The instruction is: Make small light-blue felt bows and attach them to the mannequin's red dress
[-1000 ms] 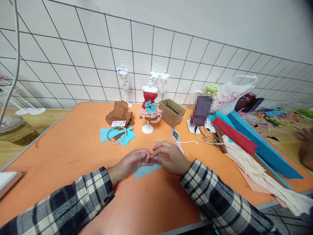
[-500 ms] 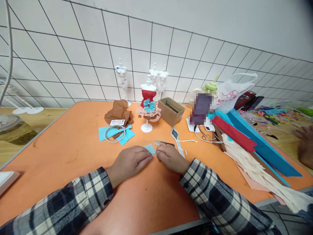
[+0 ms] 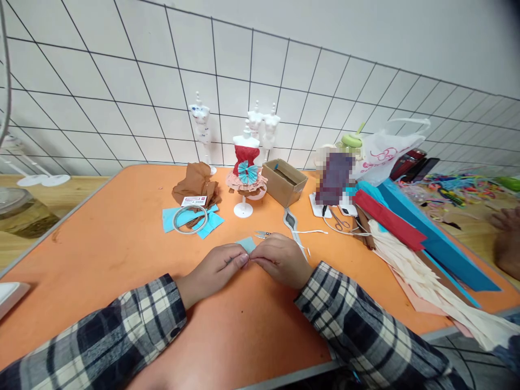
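My left hand (image 3: 217,269) is closed, pinching the near edge of a small light blue paper piece (image 3: 247,244) between thumb and fingers. Meeting it at the fingertips, my right hand (image 3: 282,260) is closed on the same edge of that piece. The paper's far part shows beyond the fingers; its pinched edge is mostly hidden. Just behind my right hand lie thread snips (image 3: 262,234), partly covered by it. Farther back stands a small white dress form (image 3: 246,142) in a red bodice with a blue bow (image 3: 247,173) and a ruffled pink skirt.
Brown crepe paper (image 3: 195,184), blue pieces and a silver ring (image 3: 175,221) lie at left. A cardboard box (image 3: 284,183) stands behind the snips. Scissors (image 3: 340,221), a cable and paper strips (image 3: 410,271) fill the right side. Another person's hand (image 3: 506,244) is at far right.
Both hands have shifted slightly left with the blue paper. My left thumb now shows at the pinch, and my right hand has rolled over, covering more of the snips.
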Demonstrator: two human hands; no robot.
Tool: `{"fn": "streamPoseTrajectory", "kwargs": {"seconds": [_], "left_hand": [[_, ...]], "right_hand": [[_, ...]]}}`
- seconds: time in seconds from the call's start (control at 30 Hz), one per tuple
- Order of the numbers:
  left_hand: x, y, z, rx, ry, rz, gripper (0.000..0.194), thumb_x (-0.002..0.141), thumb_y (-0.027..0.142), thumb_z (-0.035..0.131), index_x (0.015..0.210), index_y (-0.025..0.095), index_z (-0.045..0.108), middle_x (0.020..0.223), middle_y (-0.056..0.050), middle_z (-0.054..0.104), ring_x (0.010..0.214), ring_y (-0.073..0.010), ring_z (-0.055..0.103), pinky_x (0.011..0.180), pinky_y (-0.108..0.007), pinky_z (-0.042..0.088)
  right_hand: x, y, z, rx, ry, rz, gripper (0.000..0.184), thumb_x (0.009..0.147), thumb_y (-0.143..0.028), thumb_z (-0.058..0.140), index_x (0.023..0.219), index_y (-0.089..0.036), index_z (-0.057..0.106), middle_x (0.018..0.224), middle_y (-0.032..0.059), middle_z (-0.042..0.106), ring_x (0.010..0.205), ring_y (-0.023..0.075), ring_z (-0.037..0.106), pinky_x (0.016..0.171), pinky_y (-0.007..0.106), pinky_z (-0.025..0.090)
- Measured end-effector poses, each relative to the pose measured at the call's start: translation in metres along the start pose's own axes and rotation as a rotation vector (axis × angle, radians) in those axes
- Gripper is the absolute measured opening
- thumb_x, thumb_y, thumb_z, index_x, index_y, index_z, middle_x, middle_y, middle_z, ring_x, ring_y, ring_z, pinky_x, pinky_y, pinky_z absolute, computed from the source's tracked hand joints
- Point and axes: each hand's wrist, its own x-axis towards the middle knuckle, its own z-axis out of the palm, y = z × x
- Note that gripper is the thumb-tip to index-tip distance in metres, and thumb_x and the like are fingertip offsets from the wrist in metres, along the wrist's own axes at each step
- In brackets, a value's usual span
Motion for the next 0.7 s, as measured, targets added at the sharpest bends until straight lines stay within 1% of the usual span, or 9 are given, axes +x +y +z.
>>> {"fn": "streamPoseTrajectory", "kwargs": {"seconds": [0.13,0.27,0.3,0.37,0.47,0.53,0.57,0.63,0.7], "left_hand": [[0.002,0.003,0.001,0.116,0.053,-0.071,0.039,0.099,0.039,0.035,0.073,0.018,0.054,0.068,0.0,0.055,0.067,-0.0144,0.051,0.064,-0.025,0.038],[0.002,0.001,-0.001,0.265,0.075,-0.089,0.037,0.098,0.037,0.038,0.07,0.018,0.055,0.068,-0.001,0.054,0.068,-0.0163,0.051,0.064,-0.027,0.036],[0.002,0.0,-0.001,0.285,0.075,-0.073,0.037,0.097,0.037,0.039,0.069,0.018,0.054,0.068,-0.001,0.054,0.068,-0.0166,0.051,0.064,-0.027,0.036],[0.001,-0.002,0.0,0.308,0.058,-0.021,0.036,0.098,0.035,0.039,0.07,0.018,0.055,0.07,-0.002,0.055,0.071,-0.0171,0.052,0.065,-0.027,0.037],[0.0,-0.003,0.003,0.336,0.015,0.052,0.033,0.098,0.033,0.039,0.073,0.018,0.056,0.074,-0.003,0.059,0.075,-0.0179,0.053,0.067,-0.028,0.039],[0.0,-0.002,0.003,0.348,-0.005,0.079,0.031,0.098,0.031,0.038,0.077,0.018,0.058,0.076,-0.004,0.061,0.077,-0.0183,0.054,0.069,-0.029,0.04],[0.001,-0.001,0.003,0.356,-0.008,0.09,0.03,0.098,0.031,0.038,0.079,0.018,0.058,0.078,-0.004,0.062,0.078,-0.0186,0.054,0.07,-0.03,0.041],[0.001,0.002,0.0,0.376,-0.009,0.116,0.029,0.098,0.029,0.038,0.082,0.018,0.059,0.081,-0.005,0.064,0.08,-0.0196,0.056,0.072,-0.031,0.042],[0.001,0.005,-0.001,0.387,-0.008,0.159,0.025,0.097,0.029,0.041,0.084,0.018,0.06,0.091,-0.008,0.067,0.09,-0.0222,0.057,0.08,-0.035,0.043]], "right_hand": [[0.001,-0.004,-0.002,-0.094,-0.011,0.068,0.018,0.092,-0.021,0.05,0.091,-0.021,0.068,0.083,0.0048,0.069,0.08,0.0181,0.058,0.076,0.031,0.044],[0.0,0.008,-0.011,-0.065,0.069,0.304,0.015,0.091,-0.02,0.054,0.089,-0.019,0.068,0.08,0.0041,0.068,0.078,0.0167,0.059,0.072,0.028,0.044],[-0.001,0.014,-0.014,-0.076,0.072,0.363,0.014,0.09,-0.019,0.055,0.088,-0.019,0.069,0.082,0.004,0.069,0.079,0.0165,0.061,0.073,0.028,0.045],[-0.004,0.026,-0.02,-0.136,0.017,0.443,0.015,0.09,-0.02,0.056,0.09,-0.02,0.071,0.087,0.0042,0.071,0.084,0.0174,0.063,0.076,0.028,0.045],[-0.009,0.037,-0.023,-0.243,-0.077,0.487,0.025,0.09,-0.021,0.056,0.111,-0.021,0.069,0.095,0.0055,0.072,0.09,0.0192,0.063,0.079,0.03,0.045],[-0.01,0.038,-0.023,-0.276,-0.102,0.51,0.036,0.09,-0.02,0.056,0.126,-0.021,0.061,0.097,0.0052,0.072,0.089,0.0193,0.063,0.078,0.03,0.045],[-0.01,0.037,-0.023,-0.284,-0.1,0.528,0.04,0.089,-0.02,0.057,0.129,-0.022,0.058,0.095,0.0044,0.072,0.088,0.0191,0.063,0.076,0.029,0.045],[-0.009,0.034,-0.023,-0.3,-0.092,0.552,0.034,0.088,-0.021,0.06,0.122,-0.022,0.062,0.091,0.0028,0.072,0.085,0.0189,0.063,0.073,0.029,0.044],[-0.008,0.031,-0.022,-0.342,-0.11,0.526,0.019,0.089,-0.023,0.059,0.106,-0.022,0.069,0.088,0.0032,0.072,0.087,0.0194,0.062,0.073,0.029,0.043]]}}
